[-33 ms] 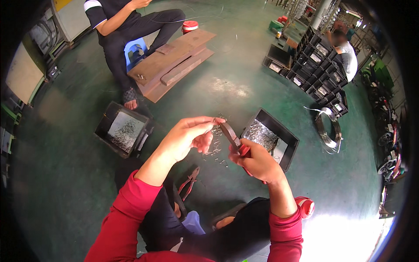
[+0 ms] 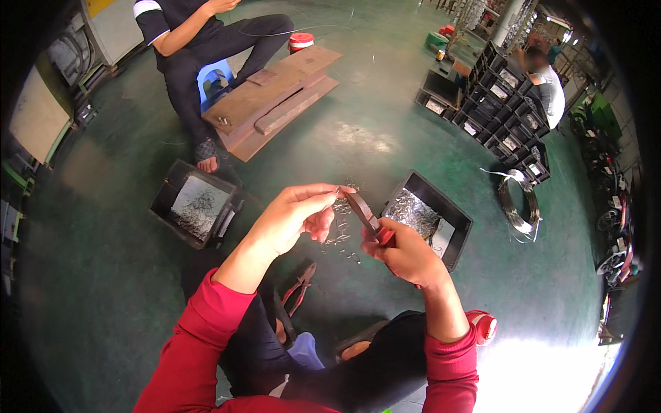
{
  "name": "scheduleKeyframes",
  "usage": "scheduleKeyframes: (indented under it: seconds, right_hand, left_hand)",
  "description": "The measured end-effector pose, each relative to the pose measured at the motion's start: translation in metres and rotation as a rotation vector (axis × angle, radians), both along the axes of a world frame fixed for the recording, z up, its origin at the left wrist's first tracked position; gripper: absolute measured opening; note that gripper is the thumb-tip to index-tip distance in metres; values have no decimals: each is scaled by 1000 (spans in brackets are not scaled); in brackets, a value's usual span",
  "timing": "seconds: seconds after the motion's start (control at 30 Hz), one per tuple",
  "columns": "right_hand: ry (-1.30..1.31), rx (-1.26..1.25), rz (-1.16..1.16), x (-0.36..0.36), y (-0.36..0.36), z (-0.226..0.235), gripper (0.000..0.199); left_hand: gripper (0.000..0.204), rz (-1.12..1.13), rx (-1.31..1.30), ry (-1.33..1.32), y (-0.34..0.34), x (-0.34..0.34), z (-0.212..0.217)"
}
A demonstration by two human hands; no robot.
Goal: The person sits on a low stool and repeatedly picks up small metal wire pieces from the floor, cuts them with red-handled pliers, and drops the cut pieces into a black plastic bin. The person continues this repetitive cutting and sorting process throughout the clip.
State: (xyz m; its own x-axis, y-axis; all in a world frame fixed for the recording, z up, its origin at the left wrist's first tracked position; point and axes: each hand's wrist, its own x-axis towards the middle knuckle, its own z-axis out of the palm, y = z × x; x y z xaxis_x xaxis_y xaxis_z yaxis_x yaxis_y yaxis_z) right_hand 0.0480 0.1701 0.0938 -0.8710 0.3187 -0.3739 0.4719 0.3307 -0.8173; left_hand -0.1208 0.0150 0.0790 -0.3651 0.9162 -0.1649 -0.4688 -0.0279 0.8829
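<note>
My right hand [image 2: 406, 256] is wrapped round the red handles of a pair of pliers [image 2: 363, 212], whose dark jaws point up and to the left. The jaw tips meet the fingertips of my left hand [image 2: 297, 219]. Thumb and forefinger there are pinched on a small thin metal piece, mostly hidden, perhaps bent wire. Below my hands, several small bent wire pieces [image 2: 342, 237] lie scattered on the green floor. A second pair of red-handled pliers [image 2: 300, 289] rests on the floor near my left leg.
Black bins with small metal pieces stand at the left [image 2: 162, 202] and right [image 2: 459, 236]. A wire coil [image 2: 518, 206] lies further right, before stacked black crates [image 2: 492, 113]. Ahead, a co-worker [image 2: 186, 41] sits by a rusty metal beam [image 2: 275, 89]. A red container [image 2: 482, 327] is beside my right arm.
</note>
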Motion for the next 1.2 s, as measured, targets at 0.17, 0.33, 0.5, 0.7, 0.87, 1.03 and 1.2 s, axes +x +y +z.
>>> scheduleKeyframes:
  seconds: [0.17, 0.33, 0.5, 0.7, 0.87, 1.03, 1.2]
  right_hand:
    - [49, 14, 26, -5, -2, -5, 25]
    - [36, 35, 41, -2, -5, -7, 24]
    - [50, 101, 37, -1, -8, -7, 26]
    - [13, 79, 58, 0, -10, -2, 24]
    - [26, 76, 26, -1, -14, 1, 26]
    - [23, 102, -9, -3, -17, -1, 28]
    - [47, 269, -36, -10, -17, -6, 30]
  left_hand:
    - [26, 184, -30, 380, -5, 7, 0]
    - [22, 258, -19, 544, -4, 13, -5]
    - [21, 256, -28, 585, -5, 17, -5]
    - [22, 234, -32, 610, -5, 19, -2]
    - [23, 199, -39, 627, -7, 18, 2]
    - [29, 59, -13, 322, -11, 11, 6]
    - [31, 35, -30, 276, -13, 14, 9]
